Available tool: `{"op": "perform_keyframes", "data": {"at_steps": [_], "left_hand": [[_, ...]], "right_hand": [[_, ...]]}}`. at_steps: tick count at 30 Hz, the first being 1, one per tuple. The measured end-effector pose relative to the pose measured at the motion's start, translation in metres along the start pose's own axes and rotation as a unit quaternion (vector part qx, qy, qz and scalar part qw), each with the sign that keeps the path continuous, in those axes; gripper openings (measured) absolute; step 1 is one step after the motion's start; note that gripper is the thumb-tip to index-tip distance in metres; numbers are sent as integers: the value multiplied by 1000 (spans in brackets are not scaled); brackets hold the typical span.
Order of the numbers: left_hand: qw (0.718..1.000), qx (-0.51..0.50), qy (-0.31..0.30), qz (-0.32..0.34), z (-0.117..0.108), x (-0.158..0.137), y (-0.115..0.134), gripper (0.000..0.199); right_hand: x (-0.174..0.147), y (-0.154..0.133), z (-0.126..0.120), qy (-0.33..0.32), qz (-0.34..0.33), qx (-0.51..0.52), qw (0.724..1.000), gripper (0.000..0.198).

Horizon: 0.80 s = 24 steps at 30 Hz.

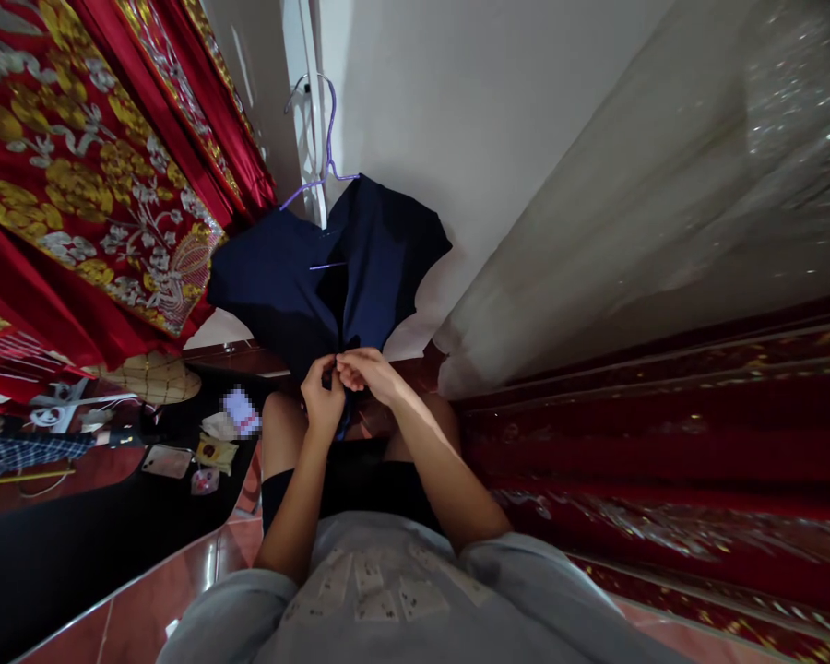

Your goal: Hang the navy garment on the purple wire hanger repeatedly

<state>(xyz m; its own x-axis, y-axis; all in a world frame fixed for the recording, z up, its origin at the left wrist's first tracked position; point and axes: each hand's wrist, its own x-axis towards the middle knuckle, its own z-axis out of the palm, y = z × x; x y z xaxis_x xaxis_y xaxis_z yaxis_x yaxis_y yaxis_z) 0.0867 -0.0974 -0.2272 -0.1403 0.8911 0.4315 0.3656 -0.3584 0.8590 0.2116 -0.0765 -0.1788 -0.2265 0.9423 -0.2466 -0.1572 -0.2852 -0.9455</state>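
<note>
A navy blue short-sleeved shirt (269, 277) hangs by its shoulders on a purple hanger (330, 138) in front of me, its upper front parted. At the lower part of that front opening, my left hand (323, 392) is closed in a pinch on the shirt's edge. My right hand (368, 373) meets it there, fingers curled and fingertips pressed to the same spot. Any button between the fingertips is too small to make out. Below the hands, the shirt's lower part drops between my knees.
Red cloth with gold and silver flowers (103, 175) hangs at the left. A black bench (111, 516) carries a phone (167, 461), small packets (216, 453) and a straw-coloured hat (153, 378). Clear plastic sheeting (595, 212) covers the right side, above a red ornamented fabric (629, 433).
</note>
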Motion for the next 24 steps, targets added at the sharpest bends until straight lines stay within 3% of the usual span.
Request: {"op": "perform_keyframes", "data": {"at_steps": [4,9,11,13,16,18,20,22,24], "left_hand": [[1000,16,5,8,-3,8,-5,21],[999,24,-36,11,-4,23,-14,23],[998,33,-58,13,-4,30,-16,23],[995,49,-87,10,-8,39,-14,20],[993,41,-110,30,-18,59,3,16],[995,12,-56,81,-26,81,28,14],[987,-1,35,154,-35,107,59,14],[971,4,56,232,-41,134,90,20],[958,13,41,283,-46,157,114,22]], "right_hand": [[24,-56,-2,17,-16,4,1000,22],[42,-164,3,69,-175,53,981,24],[39,-191,13,81,-219,56,971,27],[33,-199,24,74,-242,34,967,29],[23,-186,32,47,-251,-18,967,30],[21,-176,30,33,-251,-44,967,32],[19,-171,25,26,-254,-61,965,33],[18,-172,21,23,-268,-73,960,33],[15,-178,18,24,-289,-84,953,33]]}}
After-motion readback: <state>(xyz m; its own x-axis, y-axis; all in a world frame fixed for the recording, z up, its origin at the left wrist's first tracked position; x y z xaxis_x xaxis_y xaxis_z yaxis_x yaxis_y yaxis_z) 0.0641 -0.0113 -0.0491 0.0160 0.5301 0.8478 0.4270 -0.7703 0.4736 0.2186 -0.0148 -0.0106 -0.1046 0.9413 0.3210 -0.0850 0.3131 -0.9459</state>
